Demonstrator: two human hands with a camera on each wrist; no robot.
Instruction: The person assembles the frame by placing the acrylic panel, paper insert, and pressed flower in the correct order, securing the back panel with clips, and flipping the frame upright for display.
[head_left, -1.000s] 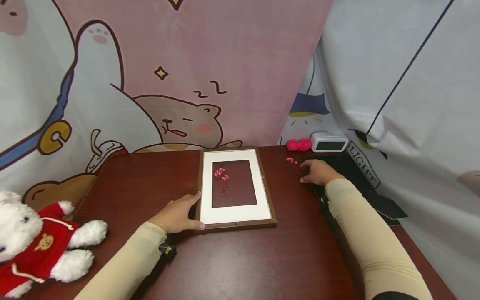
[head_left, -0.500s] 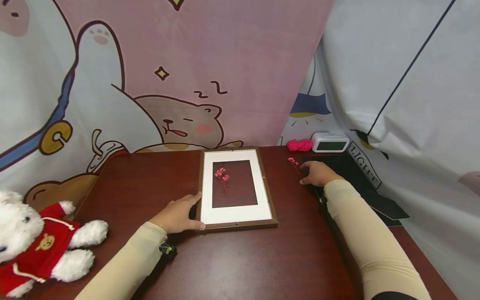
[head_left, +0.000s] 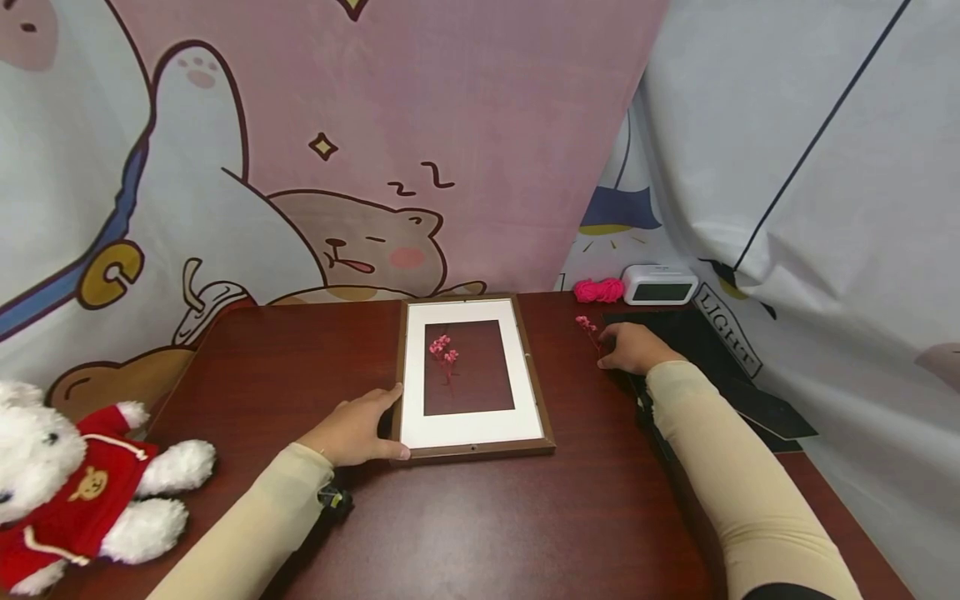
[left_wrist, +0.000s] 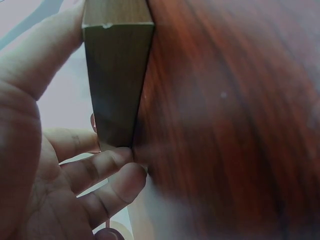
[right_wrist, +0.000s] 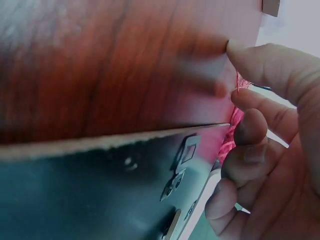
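Note:
A brown wooden picture frame (head_left: 474, 452) with a white mat lies flat in the head view, a pink dried flower sprig (head_left: 442, 348) inside its opening. My left hand (head_left: 360, 427) rests against its left edge, thumb and fingers spread; the left wrist view has the fingers touching the frame's side (left_wrist: 117, 80). At the right, my right hand (head_left: 637, 347) reaches over a second pink flower sprig (head_left: 586, 324) on the table. In the right wrist view thumb and index finger stand apart, the thin stem near the index fingertip and the other fingers bent.
Under and beside the right arm lies a black backing board (head_left: 678, 333) with metal hanger fittings (right_wrist: 187, 150). Pink yarn (head_left: 598, 290) and a white digital clock (head_left: 659, 284) stand at the back right. A plush toy in red (head_left: 90, 492) sits at the left. Printed curtains border the brown table (head_left: 495, 525).
The right hand has shifted very slightly to the left beside the sprig. My left hand and the frame stay where they were.

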